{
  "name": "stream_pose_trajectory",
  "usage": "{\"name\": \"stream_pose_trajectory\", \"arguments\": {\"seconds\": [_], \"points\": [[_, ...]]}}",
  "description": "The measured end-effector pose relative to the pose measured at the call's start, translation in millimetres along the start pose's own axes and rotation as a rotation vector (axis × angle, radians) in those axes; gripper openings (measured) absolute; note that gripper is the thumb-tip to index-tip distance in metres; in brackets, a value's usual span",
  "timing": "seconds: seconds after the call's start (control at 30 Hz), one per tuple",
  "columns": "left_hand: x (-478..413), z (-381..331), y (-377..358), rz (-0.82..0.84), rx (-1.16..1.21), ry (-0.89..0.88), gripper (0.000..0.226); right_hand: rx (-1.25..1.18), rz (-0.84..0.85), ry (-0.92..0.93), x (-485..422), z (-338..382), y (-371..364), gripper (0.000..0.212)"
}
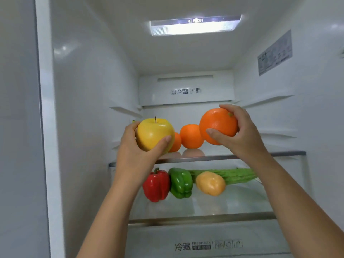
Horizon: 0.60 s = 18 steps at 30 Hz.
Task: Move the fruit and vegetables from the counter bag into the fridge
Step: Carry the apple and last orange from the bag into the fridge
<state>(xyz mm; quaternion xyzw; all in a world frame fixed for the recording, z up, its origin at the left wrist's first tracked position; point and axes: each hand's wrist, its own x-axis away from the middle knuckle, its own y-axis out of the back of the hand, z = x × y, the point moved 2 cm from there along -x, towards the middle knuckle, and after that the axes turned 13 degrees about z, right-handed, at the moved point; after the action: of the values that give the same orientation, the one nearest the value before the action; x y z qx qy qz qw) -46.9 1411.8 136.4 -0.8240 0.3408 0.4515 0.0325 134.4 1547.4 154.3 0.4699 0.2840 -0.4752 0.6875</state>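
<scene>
We reach both forearms into the fridge (89, 90), hands well apart over the upper shelf's (260, 155) near edge. The lamp (195, 27) reads "NO FROST", the back panel (185, 91) "DEO", the drawer (201, 245) "FRESHBOX". Our left hand (134, 146) grips a yellow apple (153, 134); our right hand (242, 135) clasps an orange (216, 123).

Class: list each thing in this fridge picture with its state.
Apple: held by left hand.
Large orange: held by right hand.
Middle orange: on upper shelf.
Third orange: partly behind apple.
Red pepper: on lower shelf.
Green pepper: beside it.
Yellow vegetable: on lower shelf.
Greens: lying behind them.
Light: on.
</scene>
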Motion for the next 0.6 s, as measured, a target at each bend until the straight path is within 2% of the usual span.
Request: {"name": "stream_pose_trajectory", "arguments": {"seconds": [0.13,0.23,0.37,0.5,0.6], "points": [[-24,23,9,0.048,-0.080,0.090,0.081,0.143,0.215,-0.036,-28,-24,1,0.063],[-38,36,8,0.096,-0.091,0.135,0.077,0.126,0.343,-0.096,-42,-43,4,0.064],[-53,47,10,0.148,-0.086,0.189,0.074,0.048,0.385,-0.250,-55,-69,17,0.055],[-60,55,12,0.211,0.000,0.250,0.072,-0.033,0.434,-0.295,-57,-83,17,0.044],[-65,56,9,0.278,0.018,0.243,0.057,-0.041,0.464,-0.295,-56,-86,15,0.042]]}}
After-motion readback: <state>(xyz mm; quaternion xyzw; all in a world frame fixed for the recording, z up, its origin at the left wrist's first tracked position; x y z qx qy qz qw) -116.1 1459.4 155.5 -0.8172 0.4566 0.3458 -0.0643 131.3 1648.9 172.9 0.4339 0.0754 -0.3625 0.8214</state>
